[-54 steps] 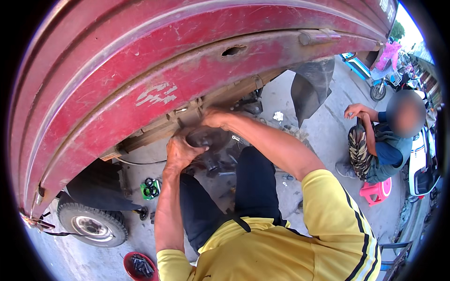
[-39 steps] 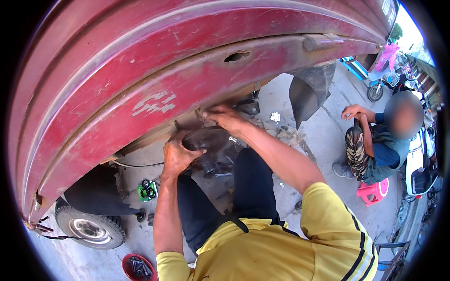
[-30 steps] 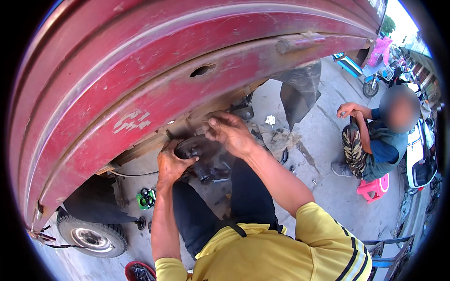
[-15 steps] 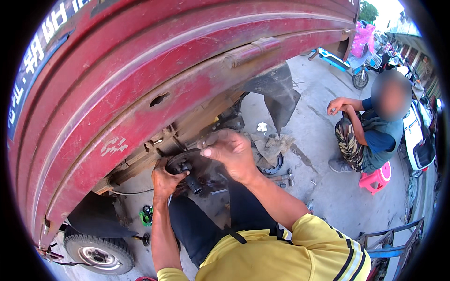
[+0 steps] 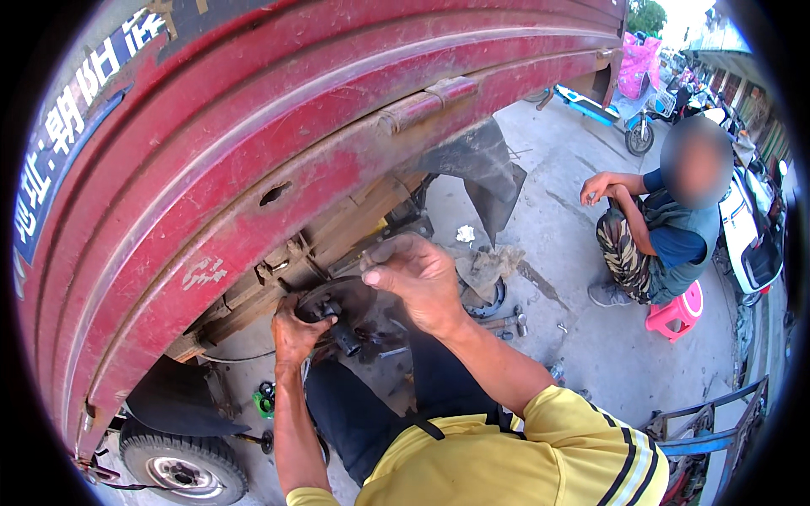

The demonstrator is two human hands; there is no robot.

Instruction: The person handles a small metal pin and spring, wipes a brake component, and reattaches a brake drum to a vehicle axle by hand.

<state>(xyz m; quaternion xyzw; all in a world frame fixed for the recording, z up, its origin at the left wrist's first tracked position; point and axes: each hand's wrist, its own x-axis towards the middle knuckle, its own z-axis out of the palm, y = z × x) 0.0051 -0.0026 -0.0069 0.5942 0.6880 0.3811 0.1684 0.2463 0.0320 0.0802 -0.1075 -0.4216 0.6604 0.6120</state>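
My left hand [image 5: 295, 336] grips the left edge of a dark round metal plate [image 5: 363, 300] beneath the red truck body [image 5: 278, 160]. Its thumb reaches over to a black cylindrical part [image 5: 345, 337] that juts from the plate toward me. My right hand [image 5: 422, 282] is raised above the plate's right side, thumb and fingers drawn together in a pinch. Whatever sits between those fingertips is too small or too blurred to name. Both my knees are spread on either side of the plate.
A hammer [image 5: 520, 320] lies on the concrete beside a curved metal ring [image 5: 494, 302] and a dirty rag [image 5: 485, 271]. Lower left is a truck wheel [image 5: 181, 468]. To the right, a person [image 5: 666, 228] sits on a pink stool [image 5: 677, 312]. A metal frame [image 5: 709, 438] stands at lower right.
The whole view has shifted slightly. Both hands keep nearly the same pose, the left on the plate and the right pinched in the air.
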